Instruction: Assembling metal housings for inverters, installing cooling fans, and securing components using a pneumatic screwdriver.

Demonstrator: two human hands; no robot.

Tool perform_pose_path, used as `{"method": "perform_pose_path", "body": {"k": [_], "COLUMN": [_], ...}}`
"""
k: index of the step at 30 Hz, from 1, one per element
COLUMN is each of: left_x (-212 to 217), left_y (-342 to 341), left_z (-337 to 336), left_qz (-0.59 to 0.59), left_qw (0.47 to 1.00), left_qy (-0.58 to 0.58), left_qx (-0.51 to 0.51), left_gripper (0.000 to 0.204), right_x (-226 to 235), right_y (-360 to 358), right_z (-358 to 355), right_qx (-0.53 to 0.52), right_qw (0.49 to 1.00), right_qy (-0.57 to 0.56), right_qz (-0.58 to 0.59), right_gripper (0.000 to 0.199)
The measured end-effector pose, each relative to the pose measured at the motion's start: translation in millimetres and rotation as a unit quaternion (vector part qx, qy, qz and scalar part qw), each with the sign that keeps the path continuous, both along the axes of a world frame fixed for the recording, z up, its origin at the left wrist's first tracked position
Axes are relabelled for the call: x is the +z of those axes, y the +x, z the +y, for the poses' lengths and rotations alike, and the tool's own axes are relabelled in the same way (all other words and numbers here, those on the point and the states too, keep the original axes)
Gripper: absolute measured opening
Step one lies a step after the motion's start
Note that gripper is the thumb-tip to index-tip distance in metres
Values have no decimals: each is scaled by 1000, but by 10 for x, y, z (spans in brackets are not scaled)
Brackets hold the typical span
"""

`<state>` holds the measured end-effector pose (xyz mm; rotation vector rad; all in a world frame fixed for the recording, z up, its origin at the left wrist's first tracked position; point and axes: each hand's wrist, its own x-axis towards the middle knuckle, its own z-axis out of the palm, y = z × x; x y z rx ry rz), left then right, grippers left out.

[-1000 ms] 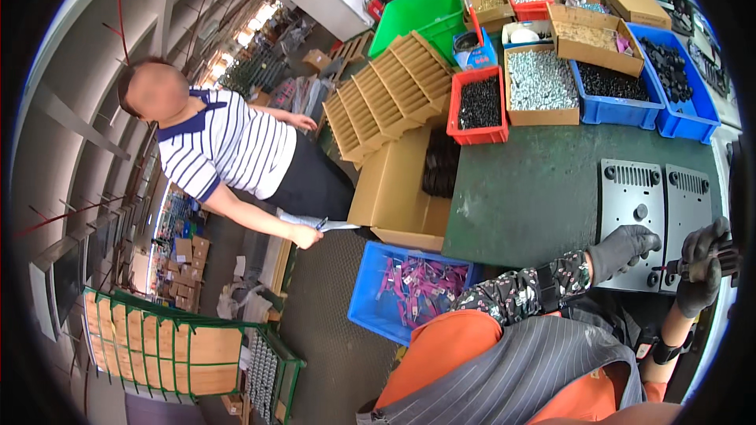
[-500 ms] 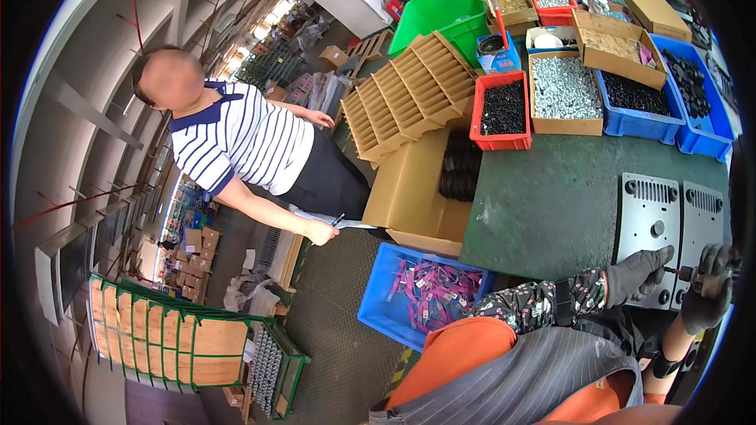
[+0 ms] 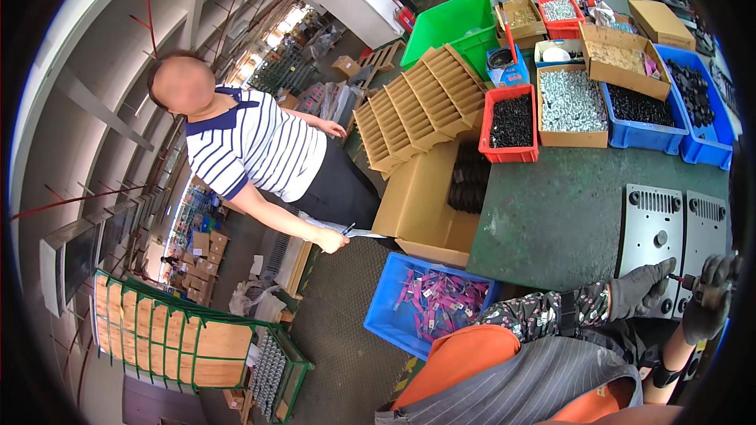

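Note:
At the right edge of the green-topped table, two grey metal plates (image 3: 650,220) with slots, holes and round black feet lie side by side. My left hand (image 3: 639,290), in a dark glove, rests over the near end of the left plate. Its fingers are pinched near the tip of a driver; what they hold, if anything, is too small to make out. My right hand (image 3: 709,307), gloved too, is closed around the dark driver (image 3: 690,282), which has a red part toward its tip. The driver's rear is hidden by the hand and the dark picture rim.
Along the table's far side stand a red bin of black parts (image 3: 512,151), a box of silver fasteners (image 3: 575,140) and blue bins (image 3: 647,138). A blue crate (image 3: 386,311) of purple tagged pieces sits left of me. Beyond it a person (image 3: 264,145) holds papers and a pen.
The whole view has shifted slightly, so most things appear a little lower and farther right. Both hands keep nearly the same place over the plates, with the driver still in my right hand.

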<state>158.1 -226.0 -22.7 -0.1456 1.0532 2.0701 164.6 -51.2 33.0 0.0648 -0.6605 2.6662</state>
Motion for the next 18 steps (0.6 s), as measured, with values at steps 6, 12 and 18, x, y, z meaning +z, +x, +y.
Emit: {"method": "perform_pose_path", "body": {"k": [6, 12, 18], "left_x": [-42, 55, 296], "left_y": [-12, -10, -4], "left_z": [20, -80, -250], "left_qz": [-43, -95, 203], "left_qw": [998, 994, 971], "left_qy": [-35, -28, -65], "left_qx": [-3, -55, -112], "left_gripper": [55, 39, 56], "right_x": [-265, -148, 242], "right_y": [39, 142, 1], "right_z": [114, 120, -207], "right_qx": [133, 78, 20], "right_qw": [975, 978, 979], "right_qy": [25, 110, 113], "right_qz": [178, 158, 166], "right_gripper": [75, 68, 52]}}
